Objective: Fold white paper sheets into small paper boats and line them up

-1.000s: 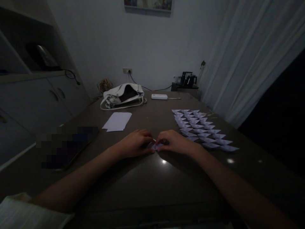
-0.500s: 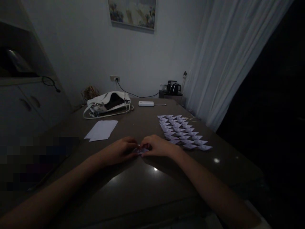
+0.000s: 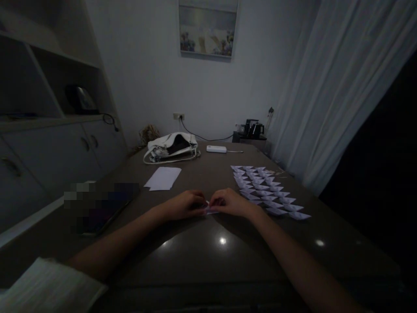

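Note:
A small folded piece of white paper is pinched between my two hands, just above or on the dark table. My left hand grips its left side, thumb and fingers closed. From the other side my right hand pinches the paper with fingers bent. My fingers hide most of it, so its exact shape does not show. Right of my hands stand several folded paper boats in rows. Ahead of my left hand lie flat white paper sheets.
Farther back on the table are a white handbag and a white power-bank-like device with a short cable. A dark, partly blurred flat object lies to the left. Behind the table's far right corner stands a black kettle.
The head view has turned left and up, so everything sits farther right in the picture. Both hands keep hold of the folded paper, with the fingers shifted slightly.

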